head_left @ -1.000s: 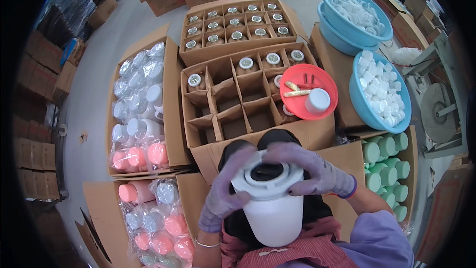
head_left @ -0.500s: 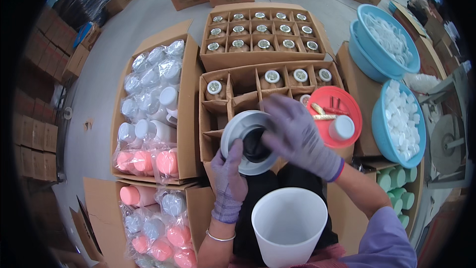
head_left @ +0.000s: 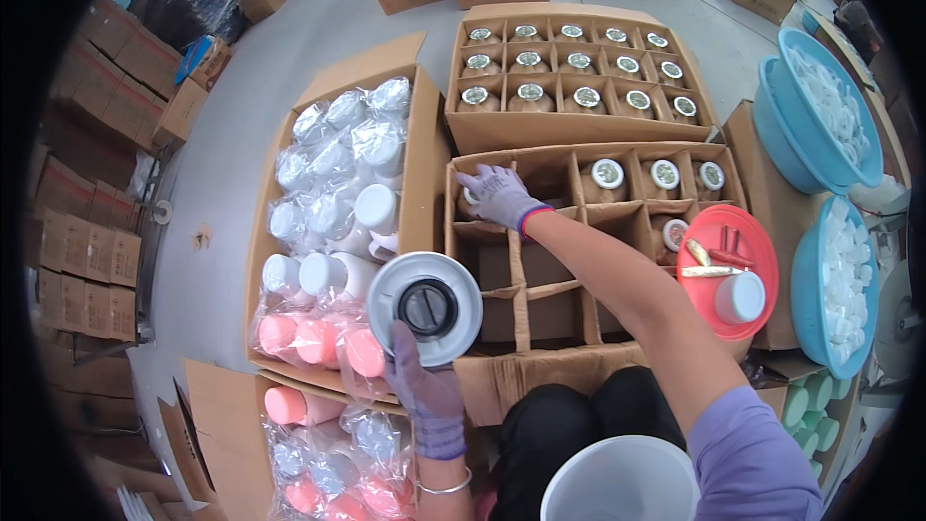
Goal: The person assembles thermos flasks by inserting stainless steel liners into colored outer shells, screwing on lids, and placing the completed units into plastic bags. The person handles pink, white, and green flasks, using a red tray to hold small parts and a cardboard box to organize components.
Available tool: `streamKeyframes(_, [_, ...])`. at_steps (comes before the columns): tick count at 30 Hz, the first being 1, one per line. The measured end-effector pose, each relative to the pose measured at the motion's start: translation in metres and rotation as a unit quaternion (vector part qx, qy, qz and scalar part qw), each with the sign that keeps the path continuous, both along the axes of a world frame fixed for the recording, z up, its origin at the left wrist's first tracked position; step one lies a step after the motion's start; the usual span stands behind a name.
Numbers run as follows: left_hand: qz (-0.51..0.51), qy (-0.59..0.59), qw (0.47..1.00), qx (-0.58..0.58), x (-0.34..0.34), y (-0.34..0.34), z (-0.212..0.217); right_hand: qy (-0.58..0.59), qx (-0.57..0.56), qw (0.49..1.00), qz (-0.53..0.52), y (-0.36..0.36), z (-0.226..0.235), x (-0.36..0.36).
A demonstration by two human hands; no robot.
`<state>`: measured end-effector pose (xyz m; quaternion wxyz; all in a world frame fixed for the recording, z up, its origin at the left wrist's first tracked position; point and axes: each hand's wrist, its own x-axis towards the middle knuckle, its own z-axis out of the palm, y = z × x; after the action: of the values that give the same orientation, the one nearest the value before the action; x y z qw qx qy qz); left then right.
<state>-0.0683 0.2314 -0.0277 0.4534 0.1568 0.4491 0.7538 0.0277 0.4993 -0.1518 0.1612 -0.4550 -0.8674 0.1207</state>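
1. Divided carton (head_left: 540, 280), centre, mostly empty cells; sealed jars along back row.
2. Round white funnel-lid w/ black centre (head_left: 425, 307), over carton's front-left corner, gripped from below by left hand (head_left: 429, 396).
3. Right hand (head_left: 497, 195), well apart from left, closed on jar (head_left: 470, 201) in back-left cell.

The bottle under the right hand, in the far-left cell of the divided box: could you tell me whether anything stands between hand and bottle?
Nothing visible does. The right hand lies directly on the bottle; the left hand holds a round white lid well aside.
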Motion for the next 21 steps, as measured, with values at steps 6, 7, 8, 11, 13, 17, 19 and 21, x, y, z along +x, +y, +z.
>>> streamKeyframes(6, [-0.047, -0.087, 0.994, 0.055, 0.009, 0.015, -0.028, 0.073, 0.025, 0.995, -0.059, -0.019, -0.014, 0.033])
streamKeyframes(7, [-0.088, -0.118, 0.987, 0.057, 0.006, 0.02, -0.033, 0.121, 0.047, 0.99, -0.058, -0.025, 0.006, 0.04])
streamKeyframes(8, [-0.09, -0.172, 0.98, 0.054, 0.0, 0.029, -0.045, 0.148, 0.088, 0.985, -0.03, -0.036, 0.032, 0.044])
streamKeyframes(11, [-0.169, -0.251, 0.953, 0.036, 0.004, 0.04, -0.06, 0.189, 0.21, 0.958, 0.055, -0.087, 0.126, 0.069])
streamKeyframes(13, [-0.23, -0.266, 0.935, 0.041, 0.011, 0.05, -0.036, 0.168, 0.262, 0.942, 0.129, -0.134, 0.191, 0.095])
streamKeyframes(17, [-0.181, 0.539, 0.811, 0.134, 0.054, 0.039, 0.012, 0.145, 0.273, 0.93, 0.201, -0.221, 0.239, 0.15])
streamKeyframes(19, [-0.222, 0.364, 0.899, 0.104, 0.07, 0.015, 0.006, 0.139, 0.178, 0.948, 0.226, -0.267, 0.265, 0.165])
streamKeyframes(21, [-0.319, 0.09, 0.926, 0.178, 0.073, -0.003, -0.007, 0.172, 0.09, 0.937, 0.29, -0.292, 0.278, 0.189])
